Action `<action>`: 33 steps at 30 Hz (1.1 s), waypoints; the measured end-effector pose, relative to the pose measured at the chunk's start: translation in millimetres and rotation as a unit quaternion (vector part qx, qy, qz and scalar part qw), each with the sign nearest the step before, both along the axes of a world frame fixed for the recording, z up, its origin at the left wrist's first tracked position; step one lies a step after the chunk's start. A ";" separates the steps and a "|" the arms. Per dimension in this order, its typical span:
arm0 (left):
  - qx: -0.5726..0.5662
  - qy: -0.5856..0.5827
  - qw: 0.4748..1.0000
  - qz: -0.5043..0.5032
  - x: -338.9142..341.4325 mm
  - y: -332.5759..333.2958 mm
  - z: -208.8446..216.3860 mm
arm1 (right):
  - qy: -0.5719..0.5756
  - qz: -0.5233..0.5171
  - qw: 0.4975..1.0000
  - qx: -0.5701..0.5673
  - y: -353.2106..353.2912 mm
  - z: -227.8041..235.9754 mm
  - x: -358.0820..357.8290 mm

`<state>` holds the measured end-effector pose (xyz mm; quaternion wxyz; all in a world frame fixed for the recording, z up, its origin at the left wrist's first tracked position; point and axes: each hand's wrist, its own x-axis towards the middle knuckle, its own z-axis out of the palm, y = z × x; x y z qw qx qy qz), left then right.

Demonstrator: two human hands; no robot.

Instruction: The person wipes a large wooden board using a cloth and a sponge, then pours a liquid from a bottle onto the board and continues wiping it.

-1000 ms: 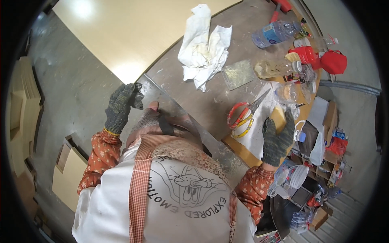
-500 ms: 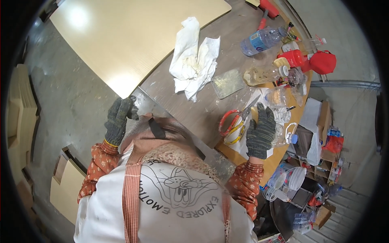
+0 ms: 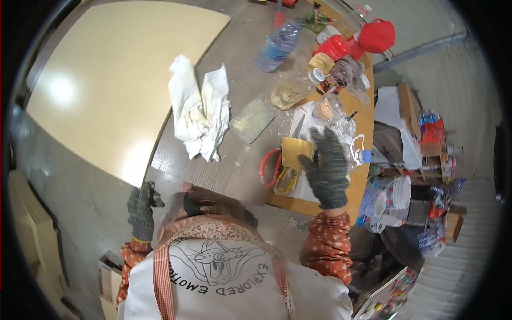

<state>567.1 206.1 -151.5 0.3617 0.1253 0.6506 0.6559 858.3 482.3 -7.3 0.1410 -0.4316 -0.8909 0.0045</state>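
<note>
Both my hands wear dark grey knitted gloves. My left hand (image 3: 143,210) is at the near corner of a large pale wooden board (image 3: 128,80), its fingers bent together against that corner; the grip underneath is hidden. Over the right part of the table, my right hand (image 3: 327,170) has its thumb on a flat yellow square piece (image 3: 295,152), pinching it at one side; its other fingers point away from me. The yellow piece covers the middle of a pair of scissors (image 3: 271,169) with red and yellow handles, lying on white paper (image 3: 301,186).
A stained white cloth (image 3: 200,114) and a dusty flat square (image 3: 253,119) lie on the grey-brown table (image 3: 205,173). Beyond my right hand stand or lie a labelled plastic bottle (image 3: 278,45), a bottle with cloudy liquid (image 3: 292,92) and red containers (image 3: 333,48). Shelves with clutter (image 3: 429,160) stand at right.
The view has turned, shifting the table and board left. The yellow piece, partly hidden beside my right hand before, now shows more fully and overlaps the scissors. My left hand stays at the board's corner.
</note>
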 end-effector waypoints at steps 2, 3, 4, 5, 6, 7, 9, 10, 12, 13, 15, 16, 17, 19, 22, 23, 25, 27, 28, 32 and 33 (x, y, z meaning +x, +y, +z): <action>-0.015 -0.032 0.999 -0.027 -0.7 -3.3 4.3 | 0.092 -0.080 0.993 -0.010 3.5 20.9 20.1; -0.030 -0.041 0.997 -0.060 -0.6 -4.1 6.5 | 0.034 -0.101 0.991 0.076 6.7 36.6 32.1; -0.046 -0.051 0.994 -0.091 0.3 -6.8 6.5 | -0.028 -0.119 0.980 0.159 10.7 49.1 42.1; -0.042 -0.039 0.987 -0.150 -4.7 -13.5 -2.8 | -0.047 -0.152 0.972 0.175 13.0 53.8 49.4; -0.045 -0.041 0.986 -0.158 -1.7 -9.4 0.8 | -0.071 -0.180 0.963 0.189 16.2 56.3 58.1; -0.067 -0.010 0.979 -0.192 1.6 -4.2 7.5 | -0.121 -0.206 0.953 0.188 22.8 52.8 66.9; -0.075 0.023 0.969 -0.235 8.1 9.4 18.5 | -0.103 -0.204 0.968 0.108 30.3 42.3 83.4; -0.072 0.026 0.969 -0.236 13.4 18.5 25.7 | -0.074 -0.195 0.977 0.031 35.4 37.9 92.0; -0.048 0.091 0.970 -0.222 33.9 38.1 44.1 | -0.010 -0.173 0.984 0.033 36.5 37.1 102.4; -0.011 0.170 0.958 -0.230 47.9 49.3 54.2 | 0.005 -0.171 0.985 0.008 36.1 38.6 105.3; 0.012 0.231 0.949 -0.213 78.1 71.6 67.3 | 0.057 -0.114 0.992 0.012 38.7 43.5 113.2; 0.032 0.289 0.935 -0.202 92.1 78.5 73.2 | 0.064 -0.113 0.992 0.008 39.6 51.0 117.7; 0.043 0.357 0.908 -0.214 105.8 85.2 77.9 | 0.105 -0.096 0.990 -0.003 40.4 62.7 122.3; 0.061 0.447 0.853 -0.263 128.7 105.0 87.6 | 0.199 -0.066 0.978 -0.012 45.1 72.1 135.3; 0.087 0.514 0.783 -0.339 154.6 137.6 90.7 | 0.261 -0.064 0.963 -0.006 49.4 101.5 164.3; 0.095 0.538 0.764 -0.343 161.7 145.6 90.1 | 0.274 -0.069 0.959 0.008 56.2 107.9 178.8; 0.094 0.564 0.747 -0.340 175.9 161.3 91.8 | 0.257 -0.090 0.962 0.016 68.9 122.3 195.6; 0.121 0.616 0.717 -0.305 189.0 181.3 98.6 | 0.218 -0.067 0.973 0.027 98.3 110.0 215.7; 0.090 0.626 0.707 -0.317 192.2 191.4 102.8 | 0.179 -0.050 0.982 0.045 111.7 100.8 222.3; 0.029 0.662 0.680 -0.314 202.5 220.8 100.5 | 0.057 -0.021 0.997 -0.049 167.3 39.1 242.9; 0.017 0.678 0.660 -0.323 203.9 229.6 100.4 | 0.056 -0.013 0.997 -0.048 170.3 42.1 240.4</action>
